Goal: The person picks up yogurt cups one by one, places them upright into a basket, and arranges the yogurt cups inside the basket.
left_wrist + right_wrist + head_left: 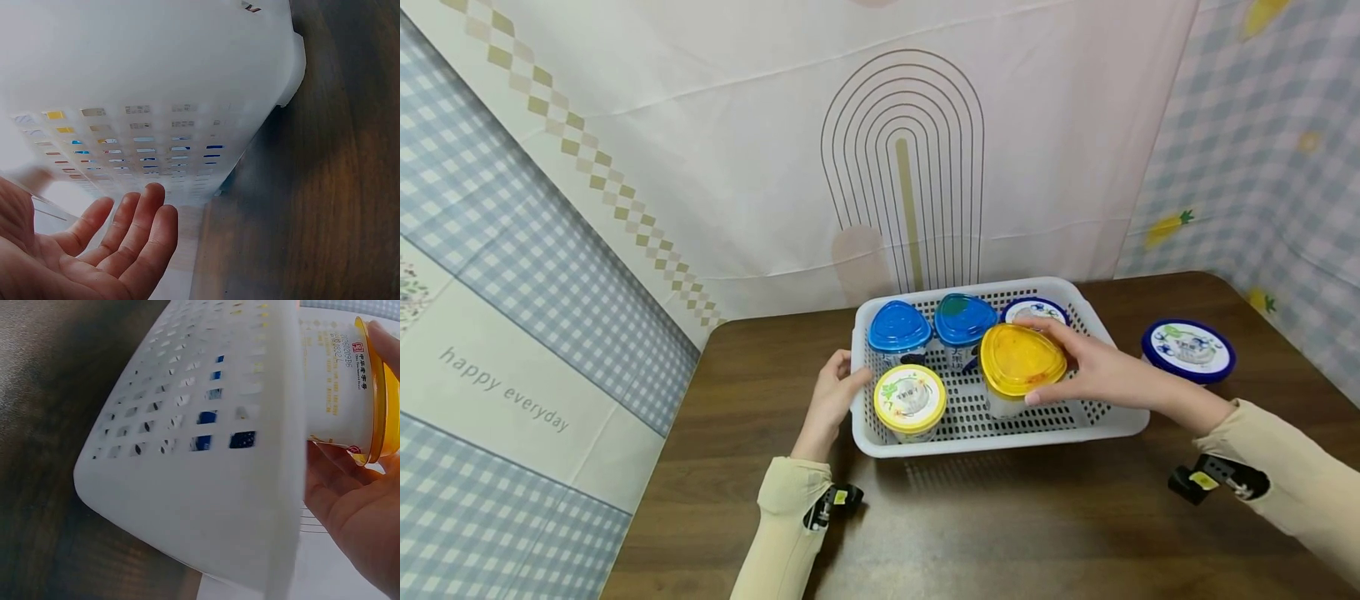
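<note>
My right hand (1093, 371) grips a white tub with a yellow rounded-triangle lid (1022, 360), thumb on one side and fingers on the other. In the right wrist view the printed side of this tub (337, 387) shows over the basket's wall. It is over the front right part of a white plastic basket (985, 448). Beside the basket's left rim is my left hand (833, 398), its fingers loosely bent and holding nothing; the left wrist view shows that palm (94, 256) next to the perforated wall. A round yellow-rimmed tub (910, 400) stands inside, close to that hand.
Two blue-lidded tubs (899, 327) and a round tub with a dark blue rim (1036, 310) stand along the basket's back. Another dark-blue-rimmed tub (1187, 350) is on the brown wooden table (1000, 533), right of the basket. Cloth hangings (737, 167) rise behind the table.
</note>
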The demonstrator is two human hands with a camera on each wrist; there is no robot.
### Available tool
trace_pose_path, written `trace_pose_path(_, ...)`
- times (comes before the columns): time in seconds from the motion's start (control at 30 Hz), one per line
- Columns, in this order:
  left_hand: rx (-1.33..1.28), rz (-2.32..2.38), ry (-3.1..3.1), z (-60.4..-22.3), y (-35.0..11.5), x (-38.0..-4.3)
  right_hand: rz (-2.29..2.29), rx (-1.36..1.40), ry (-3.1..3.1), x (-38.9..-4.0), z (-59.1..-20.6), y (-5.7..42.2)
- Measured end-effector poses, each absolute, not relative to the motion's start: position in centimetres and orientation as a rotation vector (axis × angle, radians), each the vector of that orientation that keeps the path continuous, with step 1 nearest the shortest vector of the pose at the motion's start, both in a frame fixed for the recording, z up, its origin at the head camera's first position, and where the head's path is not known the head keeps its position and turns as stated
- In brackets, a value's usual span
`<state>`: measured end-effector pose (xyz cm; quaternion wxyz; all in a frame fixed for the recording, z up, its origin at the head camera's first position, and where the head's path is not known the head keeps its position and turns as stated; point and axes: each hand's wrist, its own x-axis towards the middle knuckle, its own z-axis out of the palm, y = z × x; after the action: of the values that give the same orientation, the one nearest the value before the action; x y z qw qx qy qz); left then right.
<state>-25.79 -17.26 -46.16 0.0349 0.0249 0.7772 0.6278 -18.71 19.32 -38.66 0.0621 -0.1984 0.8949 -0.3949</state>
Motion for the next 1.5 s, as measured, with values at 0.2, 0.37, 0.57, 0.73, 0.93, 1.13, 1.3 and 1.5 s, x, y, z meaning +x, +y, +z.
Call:
trace_pose_path(0.2, 0.062, 1.918, 2.393, -46.2, -17.2, -25.8, -1.186, -0.587, 2.691, -18.8, -39.5, 19.1)
trace_pose_path(0.37, 0.063, 1.912, 2.397, -46.3, -17.2, -25.9, -1.179, -0.600, 2.679, -18.9, -40.2, 19.0)
trace_pose_path(0.57, 0.064, 1.925, 2.389, -46.3, -17.2, -25.9, -1.169, -0.613, 2.680, -18.9, -40.7, 18.6)
trace_pose_path(0.73, 0.070, 1.928, 2.386, -46.1, -17.2, -25.8, -1.170, -0.618, 2.682, -19.0, -41.0, 18.3)
trace_pose_path(0.93, 0.063, 1.925, 2.388, -46.1, -17.2, -25.8, -1.171, -0.619, 2.682, -19.1, -41.5, 18.2)
trace_pose_path(1.13, 0.054, 1.926, 2.387, -46.2, -17.3, -25.9, -1.179, -0.640, 2.679, -19.4, -41.7, 17.9)
trace_pose_path(1.3, 0.053, 1.925, 2.378, -46.3, -17.3, -25.9, -1.177, -0.637, 2.680, -19.4, -41.9, 17.8)
trace_pose_path(1.5, 0.061, 1.921, 2.382, -46.2, -17.2, -25.8, -1.183, -0.625, 2.679, -19.5, -42.2, 17.5)
